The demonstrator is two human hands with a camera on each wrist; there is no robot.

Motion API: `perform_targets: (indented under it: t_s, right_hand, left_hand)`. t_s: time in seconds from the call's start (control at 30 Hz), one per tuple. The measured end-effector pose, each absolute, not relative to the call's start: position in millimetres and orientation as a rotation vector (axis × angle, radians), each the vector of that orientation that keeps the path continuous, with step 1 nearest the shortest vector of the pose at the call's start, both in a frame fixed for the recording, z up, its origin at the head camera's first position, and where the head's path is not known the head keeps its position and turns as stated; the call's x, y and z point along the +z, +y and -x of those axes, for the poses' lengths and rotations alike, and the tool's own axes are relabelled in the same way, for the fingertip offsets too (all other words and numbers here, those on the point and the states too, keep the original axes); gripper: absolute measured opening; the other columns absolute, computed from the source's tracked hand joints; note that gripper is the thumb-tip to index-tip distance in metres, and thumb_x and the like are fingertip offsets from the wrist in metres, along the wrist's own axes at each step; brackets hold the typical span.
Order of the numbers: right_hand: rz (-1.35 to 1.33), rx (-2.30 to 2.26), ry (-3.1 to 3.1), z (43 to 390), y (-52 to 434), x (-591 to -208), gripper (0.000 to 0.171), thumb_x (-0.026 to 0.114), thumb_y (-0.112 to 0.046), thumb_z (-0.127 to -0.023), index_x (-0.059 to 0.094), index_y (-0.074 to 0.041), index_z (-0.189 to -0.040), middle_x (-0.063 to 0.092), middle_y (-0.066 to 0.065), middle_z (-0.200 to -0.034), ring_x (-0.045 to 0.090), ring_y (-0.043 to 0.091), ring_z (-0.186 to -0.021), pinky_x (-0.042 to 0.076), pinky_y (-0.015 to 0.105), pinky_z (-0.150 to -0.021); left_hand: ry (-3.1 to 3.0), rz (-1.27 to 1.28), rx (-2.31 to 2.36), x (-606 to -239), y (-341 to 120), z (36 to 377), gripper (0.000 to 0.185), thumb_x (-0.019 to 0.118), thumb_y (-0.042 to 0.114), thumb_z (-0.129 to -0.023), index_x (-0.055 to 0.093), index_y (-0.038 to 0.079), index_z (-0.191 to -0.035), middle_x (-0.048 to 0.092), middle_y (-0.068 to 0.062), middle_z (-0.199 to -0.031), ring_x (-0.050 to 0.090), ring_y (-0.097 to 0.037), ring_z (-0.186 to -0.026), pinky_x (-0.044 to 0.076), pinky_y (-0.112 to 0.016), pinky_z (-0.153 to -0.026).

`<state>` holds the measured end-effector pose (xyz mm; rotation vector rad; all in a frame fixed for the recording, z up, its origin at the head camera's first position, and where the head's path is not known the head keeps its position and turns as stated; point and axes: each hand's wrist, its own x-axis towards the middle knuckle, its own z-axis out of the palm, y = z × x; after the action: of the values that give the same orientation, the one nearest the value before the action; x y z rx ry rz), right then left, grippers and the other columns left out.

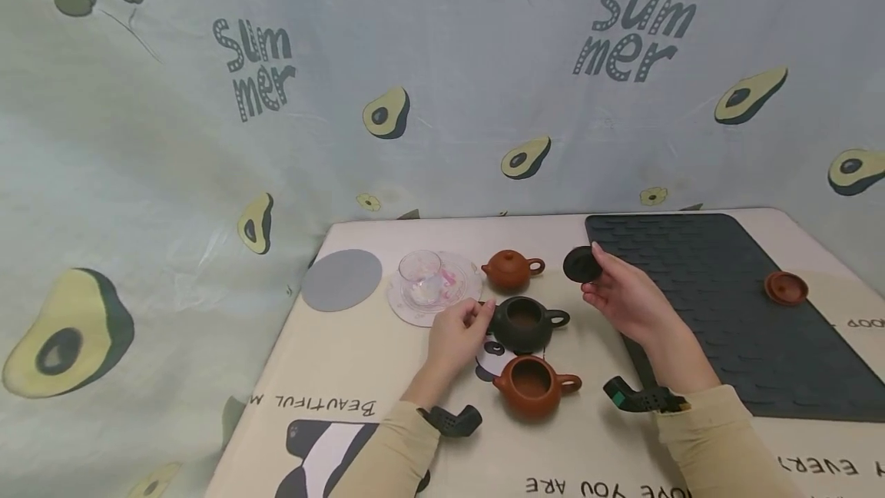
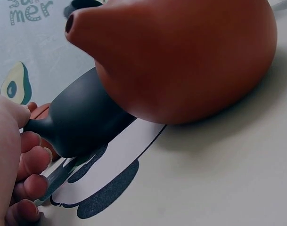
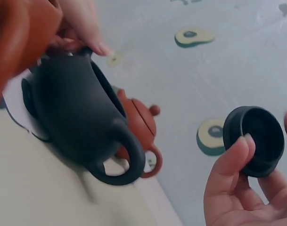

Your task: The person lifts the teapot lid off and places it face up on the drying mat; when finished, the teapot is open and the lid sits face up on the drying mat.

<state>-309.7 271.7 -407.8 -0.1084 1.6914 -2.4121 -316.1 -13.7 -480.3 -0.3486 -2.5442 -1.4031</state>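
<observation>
Right hand (image 1: pixel 625 294) pinches dark lid (image 1: pixel 581 264); left hand (image 1: pixel 459 333) fingers seemingly grip dark teapot (image 1: pixel 525 323) spout.

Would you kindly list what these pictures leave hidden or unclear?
- Dark teapot spout: left hand covers its tip in head view.
- Brown lidless teapot: cut off by frame edges in left wrist view.
- Glass cup contents: too small to tell.
- Dark lid top: faces away in right wrist view.
</observation>
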Motion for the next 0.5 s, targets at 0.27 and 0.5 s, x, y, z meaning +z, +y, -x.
perform_targets:
  t_s: [0.27,0.5]
  right_hand:
    - [-0.005,-2.405,1.792,316,288,-412,0.038,0.062,-0.023,-0.104,0.048,-0.014,-0.138,0.041,0.002,-0.119,0.041,0.011,-0.074,0.038,0.025,-0.070]
    - [-0.205,-2.432,1.893,318,307,-417,0.045,0.070,-0.030,-0.099,0.039,-0.012,-0.126,0.037,0.000,-0.108,0.037,0.010,-0.069,0.036,0.025,-0.063]
  left_hand:
    - [-2.556,0.338,-1.426,-479,-15,320,0.037,0.061,0.044,-0.102,0.066,0.019,-0.075,0.057,0.010,-0.058,0.055,-0.009,-0.059,0.037,-0.027,-0.054]
    - [-2.549,0.350,-1.445,-481,-13,320,0.038,0.061,0.045,-0.102,0.067,0.018,-0.076,0.058,0.010,-0.059,0.058,-0.008,-0.059,0.038,-0.027,-0.054]
